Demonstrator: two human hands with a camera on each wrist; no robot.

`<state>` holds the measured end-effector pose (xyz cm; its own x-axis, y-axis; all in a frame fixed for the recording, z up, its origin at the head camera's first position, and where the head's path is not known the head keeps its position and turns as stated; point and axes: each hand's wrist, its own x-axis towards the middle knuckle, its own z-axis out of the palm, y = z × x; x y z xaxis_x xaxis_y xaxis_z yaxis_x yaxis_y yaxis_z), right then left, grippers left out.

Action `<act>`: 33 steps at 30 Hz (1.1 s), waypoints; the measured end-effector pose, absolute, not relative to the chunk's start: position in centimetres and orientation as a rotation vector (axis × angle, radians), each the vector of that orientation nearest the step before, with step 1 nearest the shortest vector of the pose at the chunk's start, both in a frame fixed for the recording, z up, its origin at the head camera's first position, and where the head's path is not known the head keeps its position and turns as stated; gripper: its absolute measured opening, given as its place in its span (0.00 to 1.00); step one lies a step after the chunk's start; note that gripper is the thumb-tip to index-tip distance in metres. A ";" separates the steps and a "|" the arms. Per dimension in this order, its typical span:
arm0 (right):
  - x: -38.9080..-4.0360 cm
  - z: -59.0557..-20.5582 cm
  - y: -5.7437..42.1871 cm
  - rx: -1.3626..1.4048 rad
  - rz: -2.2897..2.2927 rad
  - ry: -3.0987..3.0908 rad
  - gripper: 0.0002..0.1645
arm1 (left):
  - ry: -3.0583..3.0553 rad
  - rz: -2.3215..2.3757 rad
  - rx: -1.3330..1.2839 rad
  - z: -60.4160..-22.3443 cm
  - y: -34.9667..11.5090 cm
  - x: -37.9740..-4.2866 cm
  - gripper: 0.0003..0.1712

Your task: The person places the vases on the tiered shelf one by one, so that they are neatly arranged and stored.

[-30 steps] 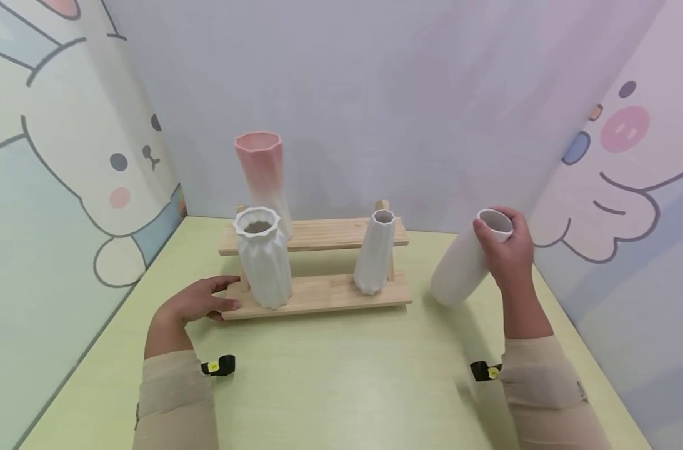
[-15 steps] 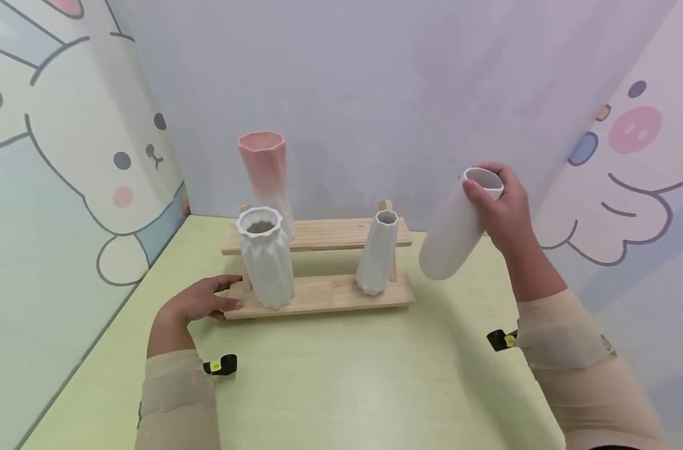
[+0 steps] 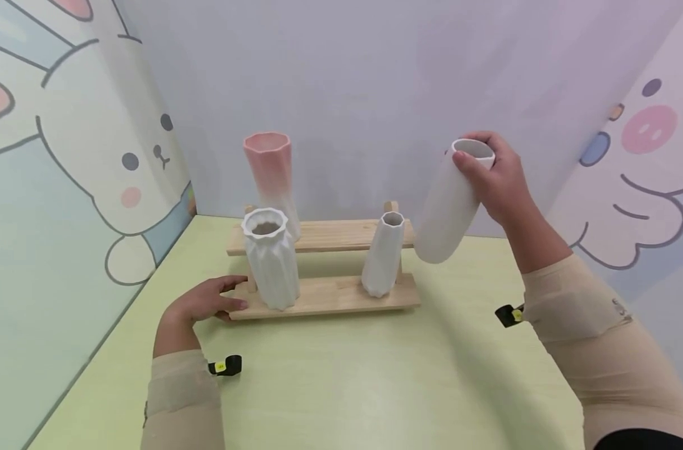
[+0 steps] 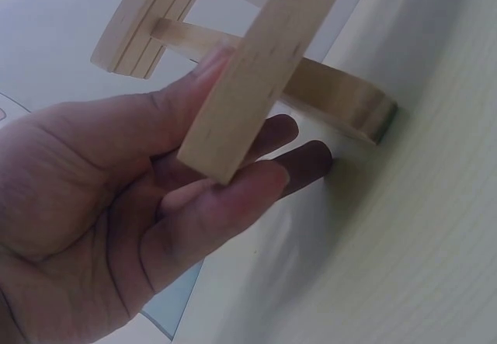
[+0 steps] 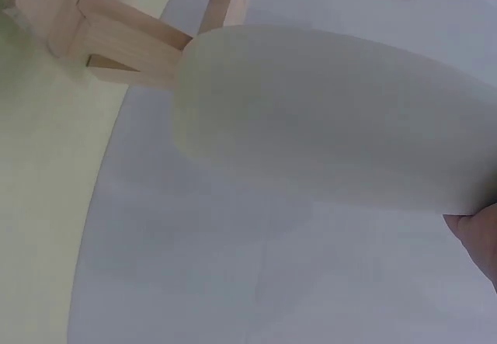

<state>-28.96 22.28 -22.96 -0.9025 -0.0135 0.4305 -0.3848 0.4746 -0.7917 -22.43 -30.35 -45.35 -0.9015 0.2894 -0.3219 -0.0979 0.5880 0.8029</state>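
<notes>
My right hand (image 3: pixel 501 181) grips a smooth white vase (image 3: pixel 445 209) near its rim, thumb at the mouth. Tilted with its base toward the lower left, the vase hangs in the air by the right end of a two-tier wooden shelf (image 3: pixel 332 297). In the right wrist view the white vase (image 5: pixel 326 119) spans the middle, and only a bit of the hand shows. My left hand (image 3: pixel 206 301) holds the left end of the shelf's lower board; the left wrist view shows thumb and fingers around that board end (image 4: pixel 248 95).
A fluted white vase (image 3: pixel 274 272) stands at the lower board's left, a slim white vase (image 3: pixel 383 256) at its right. Behind, a tall pink-and-white vase (image 3: pixel 272 175) stands on the upper board. Walls with cartoon animals enclose the pale green table (image 3: pixel 341 375).
My right hand has lifted the smooth white vase off the table and moved it up and left toward the shelf. My left hand keeps its hold on the board.
</notes>
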 end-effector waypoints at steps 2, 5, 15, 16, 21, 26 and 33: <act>-29.2 -22.4 22.0 0.339 1.447 -2.345 0.25 | 2.405 1.242 0.151 -45.2 -30.4 -22.4 0.49; -29.7 -21.9 21.4 0.348 1.486 -2.338 0.26 | 2.409 1.237 0.144 -45.2 -30.5 -22.4 0.49; -31.5 -21.5 18.9 0.410 1.516 -2.337 0.27 | 2.404 1.238 0.125 -45.1 -30.7 -21.9 0.49; -31.7 -21.4 18.6 0.421 1.523 -2.332 0.27 | 2.406 1.237 0.125 -45.1 -30.6 -21.9 0.49; -32.4 -21.5 17.2 0.474 1.550 -2.328 0.27 | 2.412 1.231 0.127 -45.0 -30.6 -21.7 0.49; -32.9 -21.7 15.9 0.515 1.561 -2.345 0.28 | 2.411 1.230 0.131 -44.9 -30.3 -21.7 0.48; -33.4 -22.3 14.8 0.552 1.552 -2.385 0.28 | 2.408 1.233 0.140 -44.9 -29.9 -21.7 0.47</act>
<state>-33.44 14.78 -22.25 -0.8992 -0.1801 0.3988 -0.4375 0.3634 -0.8225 -21.71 -29.87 -44.90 -0.9026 0.2789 -0.3279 -0.1031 0.5995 0.7937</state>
